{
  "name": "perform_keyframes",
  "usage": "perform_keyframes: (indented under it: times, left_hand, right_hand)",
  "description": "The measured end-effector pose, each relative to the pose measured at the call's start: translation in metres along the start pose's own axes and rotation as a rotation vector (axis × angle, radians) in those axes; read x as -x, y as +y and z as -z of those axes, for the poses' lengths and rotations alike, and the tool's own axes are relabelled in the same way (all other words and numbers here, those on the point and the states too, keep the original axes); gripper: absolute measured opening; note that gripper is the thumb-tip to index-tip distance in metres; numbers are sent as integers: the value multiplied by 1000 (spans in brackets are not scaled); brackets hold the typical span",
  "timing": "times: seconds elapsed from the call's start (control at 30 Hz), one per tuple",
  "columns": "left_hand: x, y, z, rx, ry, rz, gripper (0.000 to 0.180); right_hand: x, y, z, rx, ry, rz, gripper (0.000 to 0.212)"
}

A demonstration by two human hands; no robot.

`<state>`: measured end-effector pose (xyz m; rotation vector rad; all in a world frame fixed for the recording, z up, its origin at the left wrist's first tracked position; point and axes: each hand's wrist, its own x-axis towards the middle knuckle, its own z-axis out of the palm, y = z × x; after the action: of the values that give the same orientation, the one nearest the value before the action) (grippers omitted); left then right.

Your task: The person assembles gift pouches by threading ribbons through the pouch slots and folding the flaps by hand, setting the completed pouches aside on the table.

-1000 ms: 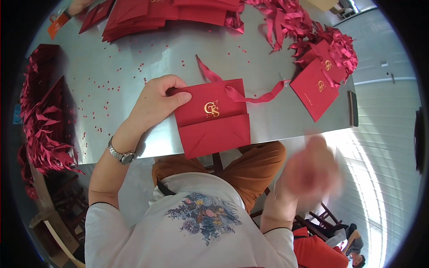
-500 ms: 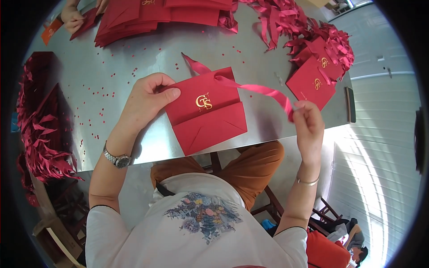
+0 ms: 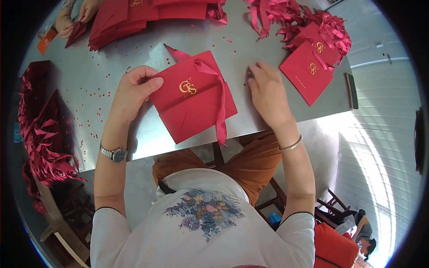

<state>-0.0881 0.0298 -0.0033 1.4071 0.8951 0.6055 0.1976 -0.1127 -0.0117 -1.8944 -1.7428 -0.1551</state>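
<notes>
A flat red paper gift bag [image 3: 178, 107] with a gold emblem lies tilted near the table's front edge, its base folded up. My left hand [image 3: 133, 91] is closed on its left edge, thumb on top and fingers underneath. A crimson ribbon [image 3: 221, 114] comes out near the bag's top and drapes down its right side, the loose end dangling past the table edge. Another ribbon length [image 3: 175, 52] shows beyond the top edge. To the right of the bag, my right hand [image 3: 269, 91] hovers over the table, open, fingers loosely bent, nothing visible in them.
Finished-looking red bags with ribbons [image 3: 308, 71] lie at right, beside a ribbon heap [image 3: 328, 31]. Stacked red bags [image 3: 120, 22] stand at the far side. More ribboned bags [image 3: 42, 134] line the left. Small red dots scatter the metal table [image 3: 147, 49]. Another person's hands [image 3: 73, 22] work far left.
My right hand has let go of the ribbon and moved left and up over the table. The ribbon has dropped across the bag. The bag and my left hand have shifted slightly left.
</notes>
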Motion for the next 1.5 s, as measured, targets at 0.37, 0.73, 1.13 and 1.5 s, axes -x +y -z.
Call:
perform_keyframes:
  times: [0.37, 0.73, 1.13, 1.5]
  left_hand:
    - [7, 3, 0, 54, -57, 42, 9]
    - [3, -3, 1, -15, -68, -35, 12]
    - [2, -12, 0, -39, -14, -75, 15]
    - [0, -15, -6, -169, 38, -134, 18]
  right_hand:
    - [98, -45, 45, -73, -203, 329, 36]
    - [111, -45, 43, -49, 2, 323, 37]
    - [42, -75, 28, -13, -208, 762, 12]
    - [72, -88, 13, -158, -181, 653, 16]
